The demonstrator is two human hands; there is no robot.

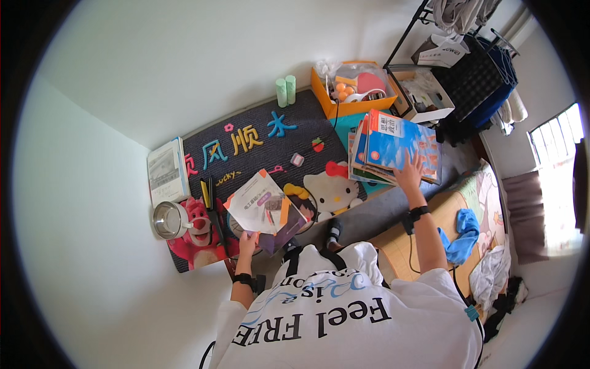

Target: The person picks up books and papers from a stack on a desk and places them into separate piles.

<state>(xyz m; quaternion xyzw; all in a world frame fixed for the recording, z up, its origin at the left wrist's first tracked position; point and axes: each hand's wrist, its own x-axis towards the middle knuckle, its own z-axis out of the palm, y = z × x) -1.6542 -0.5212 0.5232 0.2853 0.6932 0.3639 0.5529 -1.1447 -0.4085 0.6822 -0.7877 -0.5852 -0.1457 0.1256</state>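
My left hand (249,242) grips the near edge of a white paperback book (258,203) with orange corners. A purple book (288,230) lies beneath it, partly hidden. On the right, my right hand (409,173) rests with fingers spread on the blue-and-orange top book (396,138) of an uneven stack, and grips nothing. The stack sits at the right end of the table, over a teal surface (341,127). A dark table mat (286,143) with raised coloured characters and cartoon figures lies under the left-hand books.
A stainless-steel mug (169,220), another pile of books (167,173) and what looks like a hair straightener (212,207) are at left. Two green cylinders (286,91) stand at the back. An orange box (355,108) holds table-tennis gear. A bed (419,226) bears a blue cloth (463,237).
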